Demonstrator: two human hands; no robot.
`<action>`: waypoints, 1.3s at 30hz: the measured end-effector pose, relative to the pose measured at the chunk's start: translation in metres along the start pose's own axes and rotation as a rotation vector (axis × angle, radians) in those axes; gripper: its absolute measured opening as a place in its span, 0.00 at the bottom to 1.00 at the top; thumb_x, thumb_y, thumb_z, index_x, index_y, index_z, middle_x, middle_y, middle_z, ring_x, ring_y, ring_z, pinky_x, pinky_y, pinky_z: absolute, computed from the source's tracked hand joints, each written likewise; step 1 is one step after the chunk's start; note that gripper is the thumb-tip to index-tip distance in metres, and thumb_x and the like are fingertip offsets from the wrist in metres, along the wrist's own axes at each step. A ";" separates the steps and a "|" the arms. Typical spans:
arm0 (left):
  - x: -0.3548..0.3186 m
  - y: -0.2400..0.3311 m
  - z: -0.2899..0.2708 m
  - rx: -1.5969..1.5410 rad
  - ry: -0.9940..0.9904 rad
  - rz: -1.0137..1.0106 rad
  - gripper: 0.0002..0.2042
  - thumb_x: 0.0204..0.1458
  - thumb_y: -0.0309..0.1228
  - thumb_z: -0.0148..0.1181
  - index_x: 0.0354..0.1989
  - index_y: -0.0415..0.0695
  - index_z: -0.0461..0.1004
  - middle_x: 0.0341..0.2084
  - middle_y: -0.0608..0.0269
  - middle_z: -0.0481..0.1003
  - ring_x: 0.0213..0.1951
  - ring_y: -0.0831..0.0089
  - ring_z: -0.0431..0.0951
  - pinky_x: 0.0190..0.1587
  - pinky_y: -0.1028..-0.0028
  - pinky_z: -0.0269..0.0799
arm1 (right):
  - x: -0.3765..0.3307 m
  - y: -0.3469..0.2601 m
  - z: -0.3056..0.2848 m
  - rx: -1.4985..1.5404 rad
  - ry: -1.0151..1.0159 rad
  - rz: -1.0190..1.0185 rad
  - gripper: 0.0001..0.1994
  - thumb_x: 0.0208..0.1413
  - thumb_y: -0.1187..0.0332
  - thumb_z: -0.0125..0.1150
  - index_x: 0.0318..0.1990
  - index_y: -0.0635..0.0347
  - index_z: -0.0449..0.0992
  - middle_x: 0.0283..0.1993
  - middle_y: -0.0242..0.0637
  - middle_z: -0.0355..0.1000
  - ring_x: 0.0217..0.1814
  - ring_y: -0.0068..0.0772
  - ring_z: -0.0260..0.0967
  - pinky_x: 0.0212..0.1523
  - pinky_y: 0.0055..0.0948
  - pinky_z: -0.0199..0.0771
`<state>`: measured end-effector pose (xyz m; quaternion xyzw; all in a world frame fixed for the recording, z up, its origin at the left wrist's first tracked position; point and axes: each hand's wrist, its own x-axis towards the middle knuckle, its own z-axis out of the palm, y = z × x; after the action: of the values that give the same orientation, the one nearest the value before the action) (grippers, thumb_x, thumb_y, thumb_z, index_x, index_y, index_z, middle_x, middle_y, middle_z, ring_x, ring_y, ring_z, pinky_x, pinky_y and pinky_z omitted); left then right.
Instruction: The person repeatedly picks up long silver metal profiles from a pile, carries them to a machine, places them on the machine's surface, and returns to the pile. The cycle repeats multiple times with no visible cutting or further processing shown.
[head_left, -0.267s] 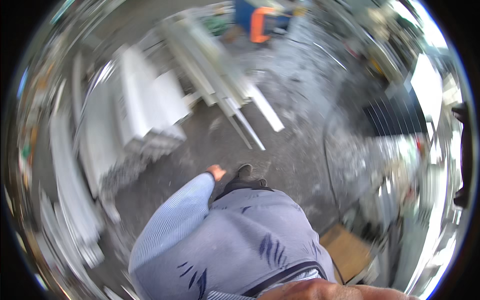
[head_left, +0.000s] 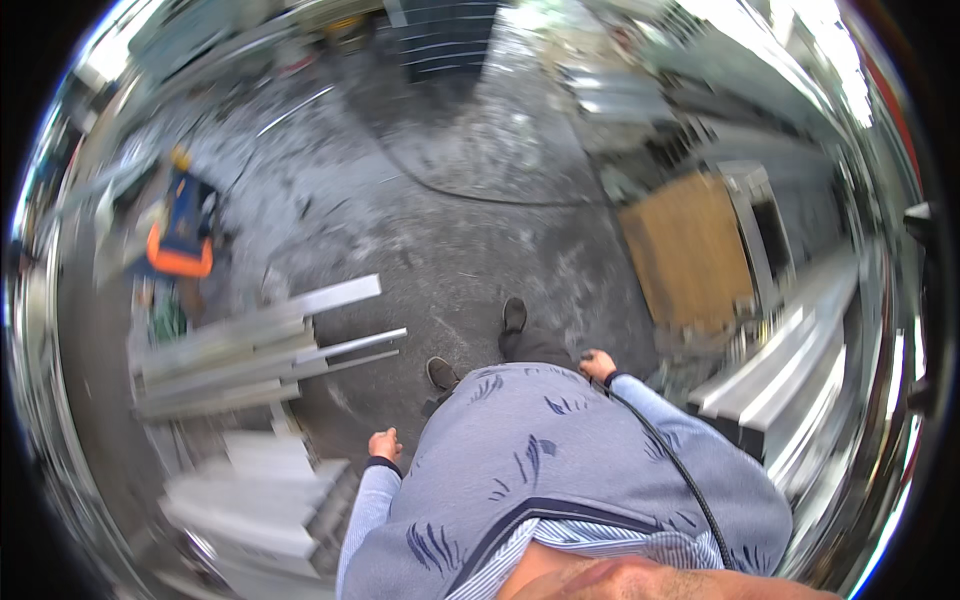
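Note:
My left hand hangs low beside my body with its fingers curled in, and nothing shows in it. The nearest things to it are pale metal profiles lying on the left. At my right side, my right hand has its fingers closed round something small and dark that I cannot make out. A black cord runs from near that hand up across my right side. Both hands are apart from the stacks around me. My two dark shoes show on the floor, one ahead of the other.
Long profiles jut in from the left, above a stack of white ones. Beyond lies a blue and orange object. A dark hose crosses the floor. At right stand a brown board and more metal profiles.
My view has swung to the right, so the profile stacks sit farther left and the brown board has come up on the right. My right hand has come into view.

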<state>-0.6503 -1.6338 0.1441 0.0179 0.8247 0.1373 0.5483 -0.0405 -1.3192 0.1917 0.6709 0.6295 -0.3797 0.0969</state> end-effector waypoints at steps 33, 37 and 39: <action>-0.036 0.718 0.376 0.466 -0.068 0.462 0.16 0.64 0.41 0.74 0.48 0.41 0.81 0.33 0.60 0.84 0.28 0.69 0.86 0.28 0.68 0.80 | 0.263 0.183 -0.470 0.527 0.901 0.143 0.23 0.56 0.67 0.66 0.60 0.58 0.85 0.51 0.47 0.87 0.53 0.47 0.86 0.61 0.42 0.85; 0.020 0.789 0.413 0.739 0.063 0.520 0.22 0.58 0.49 0.74 0.45 0.39 0.83 0.37 0.48 0.88 0.39 0.59 0.90 0.47 0.59 0.84 | 0.318 0.200 -0.585 0.212 1.085 0.084 0.24 0.55 0.66 0.69 0.61 0.55 0.83 0.55 0.46 0.82 0.58 0.50 0.82 0.63 0.43 0.82; 0.041 0.836 0.441 0.870 0.092 0.688 0.25 0.56 0.51 0.74 0.46 0.38 0.83 0.41 0.44 0.88 0.48 0.50 0.89 0.55 0.56 0.81 | 0.354 0.214 -0.638 0.041 1.116 0.080 0.27 0.54 0.64 0.71 0.63 0.54 0.82 0.62 0.47 0.80 0.66 0.52 0.77 0.71 0.46 0.76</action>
<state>-0.3668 -0.7313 0.1536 0.5048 0.7751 -0.0441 0.3775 0.3746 -0.6986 0.3359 0.7953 0.5517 0.0250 -0.2499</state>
